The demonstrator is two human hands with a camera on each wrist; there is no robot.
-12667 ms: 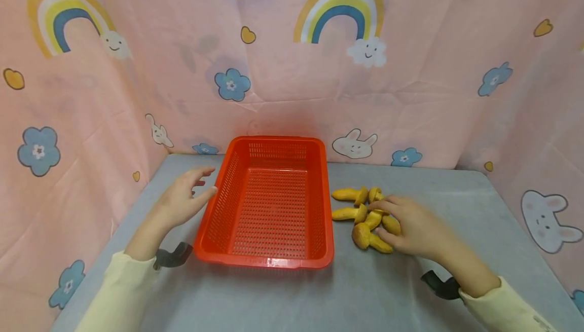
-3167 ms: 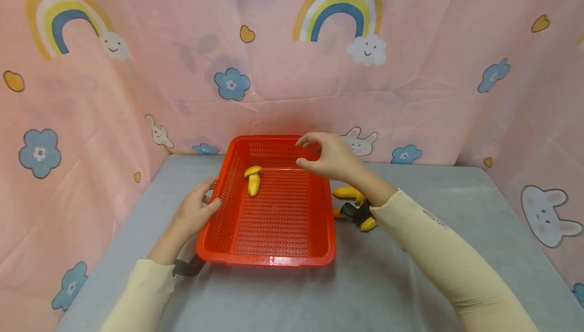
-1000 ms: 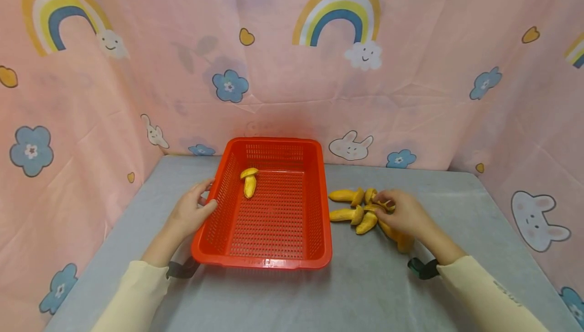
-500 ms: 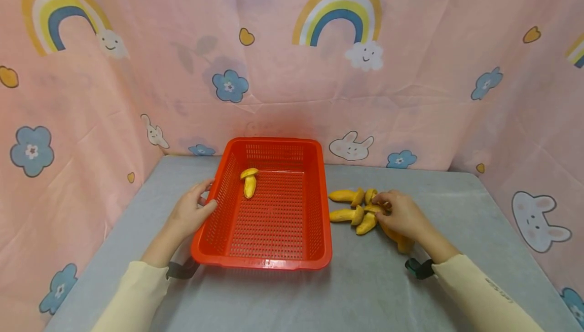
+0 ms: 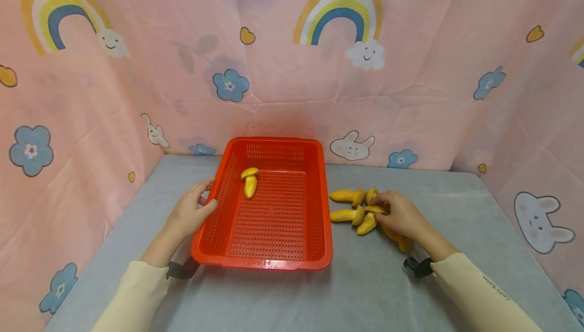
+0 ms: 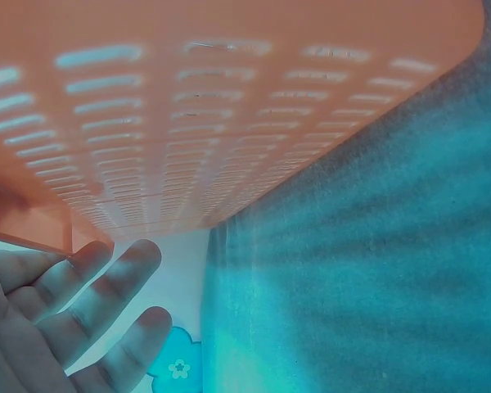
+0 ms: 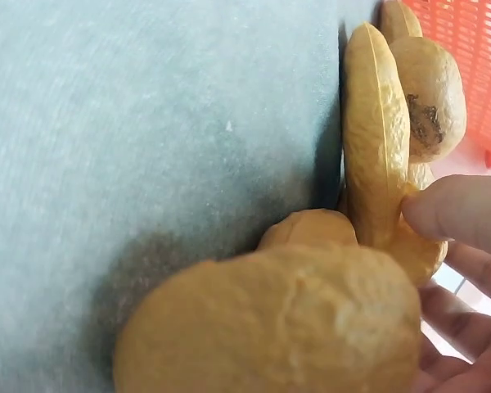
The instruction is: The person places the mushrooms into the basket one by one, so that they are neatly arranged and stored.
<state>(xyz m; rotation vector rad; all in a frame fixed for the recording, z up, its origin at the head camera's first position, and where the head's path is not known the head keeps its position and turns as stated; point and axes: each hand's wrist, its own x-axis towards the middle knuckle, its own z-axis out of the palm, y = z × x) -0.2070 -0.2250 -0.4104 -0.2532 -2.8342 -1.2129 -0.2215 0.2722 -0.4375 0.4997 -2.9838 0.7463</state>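
Note:
In the head view my right hand point(image 5: 401, 215) pinches the cap of a yellow mushroom point(image 5: 367, 224), whose stem points down-left. The right wrist view has my thumb point(image 7: 454, 209) against that mushroom point(image 7: 376, 139), fingers on its far side. Several like it lie around, among them two mushrooms point(image 5: 347, 215) with stems toward the basket. Another mushroom point(image 5: 400, 241) is partly hidden under my right hand. My left hand point(image 5: 189, 213) rests at the left rim of the red basket point(image 5: 262, 262), fingers loosely extended along its outer wall point(image 6: 204, 106). One mushroom point(image 5: 250, 182) lies inside the basket.
Everything stands on a grey tabletop point(image 5: 301, 301). A pink patterned cloth point(image 5: 283, 88) hangs behind and at both sides. Dark wrist-worn devices point(image 5: 417, 267) sit by each sleeve.
The basket was bare at first; one mushroom now lies in it. My right hand, over the basket 3.2 s ago, is back at the pile. Over the last second little moved.

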